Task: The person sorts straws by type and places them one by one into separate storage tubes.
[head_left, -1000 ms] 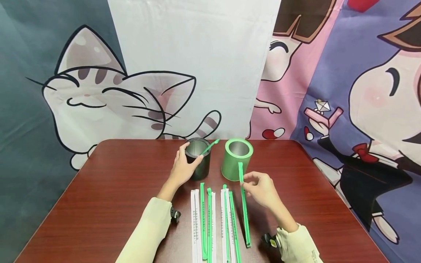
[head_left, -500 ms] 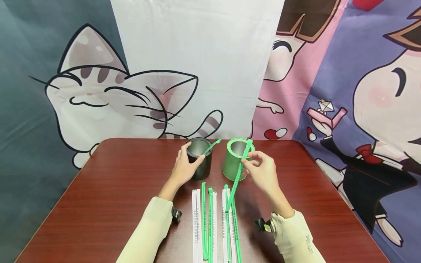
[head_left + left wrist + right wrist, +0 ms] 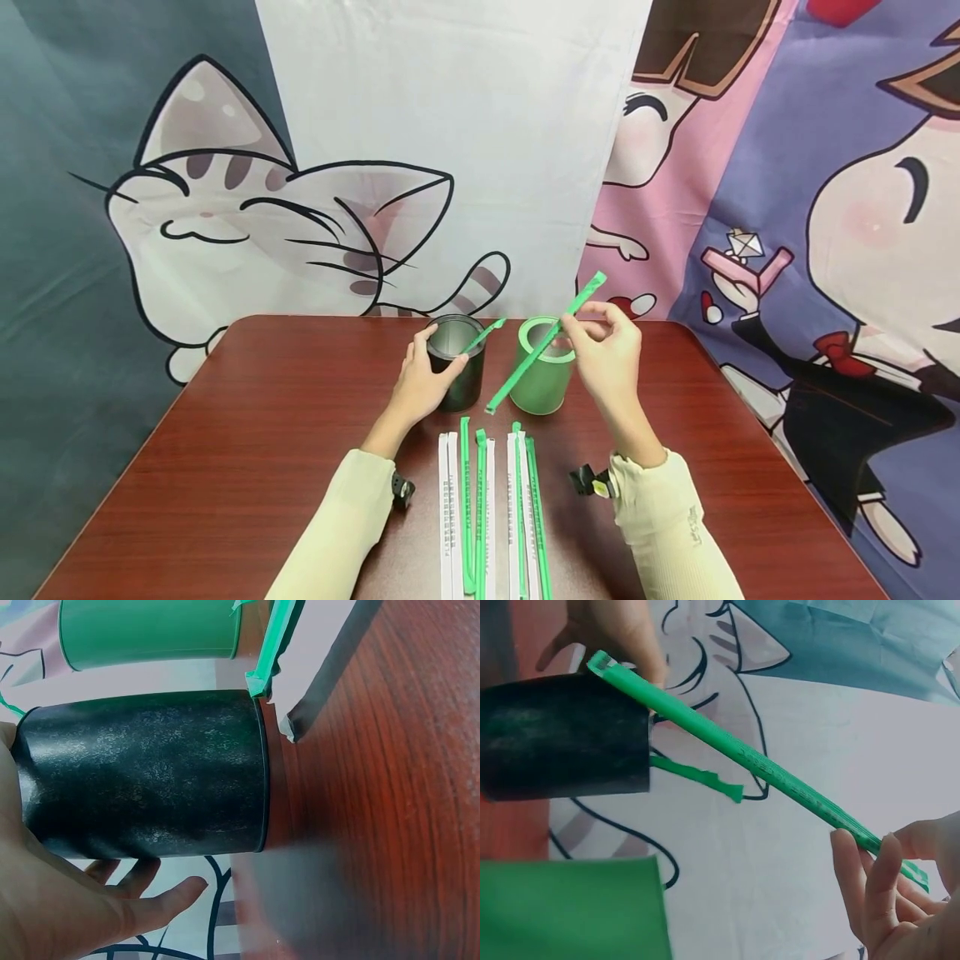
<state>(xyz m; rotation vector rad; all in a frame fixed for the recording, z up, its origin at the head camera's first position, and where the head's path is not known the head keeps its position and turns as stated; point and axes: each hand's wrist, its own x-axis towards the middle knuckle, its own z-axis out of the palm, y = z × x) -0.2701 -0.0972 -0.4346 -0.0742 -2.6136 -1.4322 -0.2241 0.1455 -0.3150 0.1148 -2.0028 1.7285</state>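
Observation:
My right hand pinches a green-wrapped straw near its upper end, between thumb and fingertips. The straw slants in the air, its lower end down to the left, crossing in front of the green can in the head view. My left hand holds the black can near its rim, thumb on the near side and fingers round the left. Another green straw leans inside that can with its top sticking out, as the right wrist view also shows. Both cans stand upright.
Several wrapped straws, white and green, lie side by side on the reddish-brown table in front of the cans. Behind the table's far edge hangs a cartoon-printed cloth backdrop.
My right hand has lifted the green straw off the table, moving up and forward past the green can, and the straw has tilted over to the left. The left hand stays on the black can.

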